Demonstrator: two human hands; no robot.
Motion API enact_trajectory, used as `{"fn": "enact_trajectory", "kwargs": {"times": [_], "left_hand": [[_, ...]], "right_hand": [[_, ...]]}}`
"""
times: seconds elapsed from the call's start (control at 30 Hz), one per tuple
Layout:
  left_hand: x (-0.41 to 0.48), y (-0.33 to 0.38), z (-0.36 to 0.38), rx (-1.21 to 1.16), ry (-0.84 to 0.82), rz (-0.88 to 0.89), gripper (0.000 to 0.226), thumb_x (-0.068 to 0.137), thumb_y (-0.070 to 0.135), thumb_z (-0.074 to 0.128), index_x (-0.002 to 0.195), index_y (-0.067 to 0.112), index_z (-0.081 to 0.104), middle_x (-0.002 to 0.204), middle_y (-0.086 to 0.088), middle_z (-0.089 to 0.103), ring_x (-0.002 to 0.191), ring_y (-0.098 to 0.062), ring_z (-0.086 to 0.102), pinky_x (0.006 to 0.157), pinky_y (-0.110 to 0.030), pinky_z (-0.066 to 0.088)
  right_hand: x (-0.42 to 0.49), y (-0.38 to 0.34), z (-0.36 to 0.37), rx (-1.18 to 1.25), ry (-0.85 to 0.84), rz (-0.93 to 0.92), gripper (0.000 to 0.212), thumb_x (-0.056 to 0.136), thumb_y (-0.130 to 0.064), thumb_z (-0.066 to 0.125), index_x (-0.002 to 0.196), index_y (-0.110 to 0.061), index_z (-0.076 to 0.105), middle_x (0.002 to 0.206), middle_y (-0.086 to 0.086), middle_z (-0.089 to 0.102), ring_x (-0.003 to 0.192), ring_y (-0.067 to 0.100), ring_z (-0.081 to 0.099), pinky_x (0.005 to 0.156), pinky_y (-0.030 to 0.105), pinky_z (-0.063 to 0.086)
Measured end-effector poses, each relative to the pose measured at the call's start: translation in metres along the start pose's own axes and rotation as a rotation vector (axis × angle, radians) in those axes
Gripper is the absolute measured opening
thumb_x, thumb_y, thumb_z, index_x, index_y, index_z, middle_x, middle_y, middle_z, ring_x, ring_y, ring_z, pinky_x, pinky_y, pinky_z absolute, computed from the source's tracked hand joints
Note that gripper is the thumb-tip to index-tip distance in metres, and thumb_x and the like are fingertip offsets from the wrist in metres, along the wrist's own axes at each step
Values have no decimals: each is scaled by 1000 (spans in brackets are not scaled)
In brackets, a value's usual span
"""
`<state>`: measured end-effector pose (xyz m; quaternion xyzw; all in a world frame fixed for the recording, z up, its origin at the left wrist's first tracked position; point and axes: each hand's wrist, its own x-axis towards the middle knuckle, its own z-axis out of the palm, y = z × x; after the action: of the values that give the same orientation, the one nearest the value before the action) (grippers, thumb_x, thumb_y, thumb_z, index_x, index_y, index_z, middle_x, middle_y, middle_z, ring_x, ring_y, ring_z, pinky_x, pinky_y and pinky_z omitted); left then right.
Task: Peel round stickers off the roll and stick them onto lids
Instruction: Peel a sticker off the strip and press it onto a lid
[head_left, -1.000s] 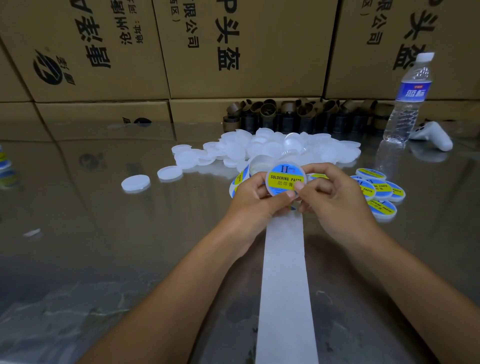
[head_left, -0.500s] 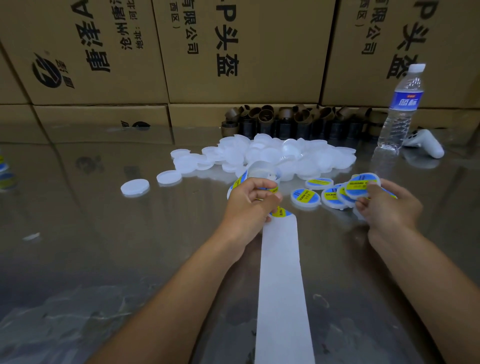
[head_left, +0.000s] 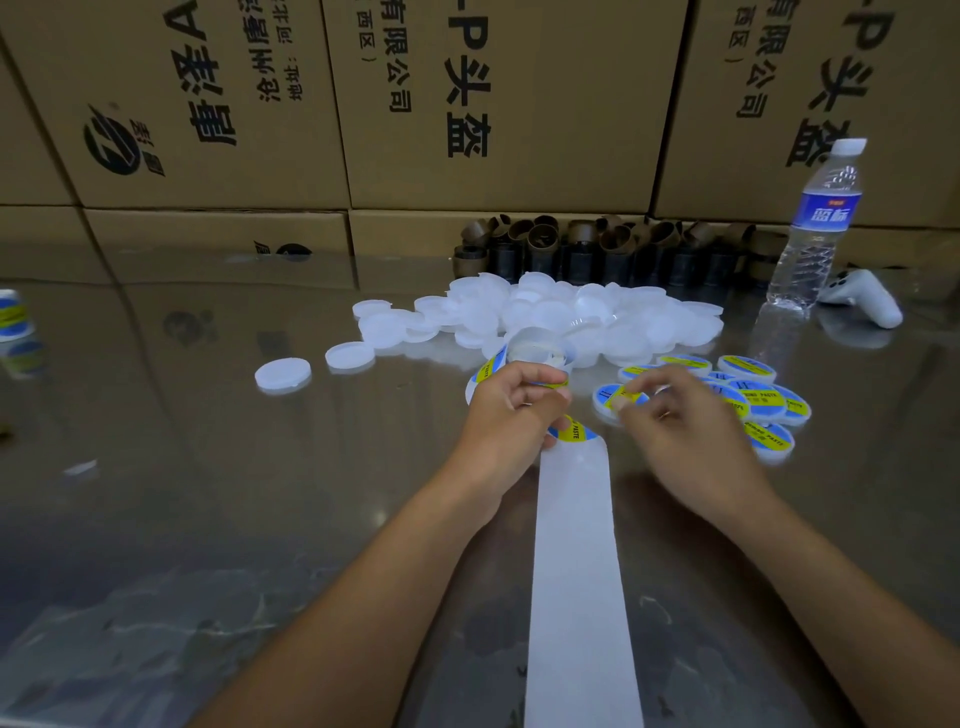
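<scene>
My left hand (head_left: 511, 410) grips the sticker roll (head_left: 535, 358), which stands on the glossy table. A yellow and blue round sticker (head_left: 574, 432) shows just under that hand, at the top of the white backing strip (head_left: 576, 571) that runs toward me. My right hand (head_left: 685, 426) is blurred and holds nothing, its fingertips over a labelled lid (head_left: 605, 397). More labelled lids (head_left: 763, 400) lie in a cluster to its right. A heap of blank white lids (head_left: 571, 317) sits behind the roll.
Two loose blank lids (head_left: 283, 374) lie to the left. At the back stand brown cardboard cores (head_left: 597, 249), a water bottle (head_left: 815, 228) and a white handheld device (head_left: 865, 299). Stacked cardboard boxes (head_left: 493, 104) wall off the far edge.
Both hands held a labelled lid at the roll. My right hand carried it to the cluster on the right, let it go, and has swung back left with nothing in it.
</scene>
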<state>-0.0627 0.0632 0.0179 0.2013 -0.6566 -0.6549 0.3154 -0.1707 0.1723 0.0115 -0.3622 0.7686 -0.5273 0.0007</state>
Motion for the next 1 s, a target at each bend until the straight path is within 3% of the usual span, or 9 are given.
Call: {"fn": "enact_trajectory", "kwargs": {"times": [0.1, 0.27, 0.4, 0.6, 0.67, 0.77, 0.87, 1.0], "left_hand": [[0, 1, 0, -17, -2, -4, 16, 93, 4, 55, 86, 18, 60, 72, 2, 60, 53, -1, 58, 57, -19, 46], [-2, 2, 1, -43, 4, -17, 17, 93, 3, 54, 86, 16, 59, 72, 0, 59, 52, -2, 58, 58, -22, 44], [-4, 4, 1, -42, 10, -10, 17, 93, 2, 53, 86, 15, 60, 72, 0, 59, 55, -5, 58, 59, -21, 44], [-6, 9, -8, -72, 141, 78, 17, 91, -1, 53, 87, 14, 60, 56, 11, 60, 51, -4, 54, 53, -18, 45], [-4, 10, -15, -73, 226, 111, 18, 90, -2, 51, 86, 13, 59, 55, 10, 58, 49, -3, 53, 49, -16, 45], [8, 13, -30, -49, 340, 128, 21, 91, -2, 49, 84, 16, 57, 62, 3, 58, 50, -4, 53, 51, -16, 45], [27, 12, -53, 64, 348, 107, 22, 92, 1, 49, 84, 21, 56, 78, -3, 59, 57, -4, 55, 58, -18, 44], [57, 1, -92, 390, 401, 84, 22, 91, 1, 48, 84, 20, 56, 83, -1, 57, 81, -19, 54, 68, -23, 41]], "right_hand": [[-4, 1, 7, -131, -165, -32, 12, 88, -30, 62, 89, -22, 55, 52, 1, 58, 52, 8, 50, 55, 19, 36], [-2, -3, 4, 131, -241, 90, 16, 87, -14, 66, 100, -17, 58, 47, -4, 60, 43, 6, 53, 50, 12, 41], [-2, -4, 1, 220, -253, 128, 24, 82, -3, 69, 102, -12, 60, 58, 1, 63, 45, 5, 53, 50, 11, 43], [-1, -3, -2, 306, -248, 165, 24, 81, 2, 68, 101, -11, 62, 52, -6, 62, 44, 2, 52, 49, 9, 42], [0, -4, -2, 374, -246, 183, 25, 81, 2, 67, 101, -12, 63, 54, -7, 63, 51, 4, 56, 58, 13, 46], [1, -4, -1, 449, -217, 201, 24, 82, 2, 67, 99, -16, 65, 62, -3, 63, 70, 17, 59, 79, 37, 47], [2, -6, 1, 494, -170, 185, 24, 84, 2, 64, 96, -18, 66, 69, 2, 62, 73, 21, 59, 79, 42, 46], [2, -5, 1, 504, -142, 156, 24, 84, 3, 64, 95, -19, 66, 70, 5, 60, 69, 19, 58, 74, 38, 45]]}}
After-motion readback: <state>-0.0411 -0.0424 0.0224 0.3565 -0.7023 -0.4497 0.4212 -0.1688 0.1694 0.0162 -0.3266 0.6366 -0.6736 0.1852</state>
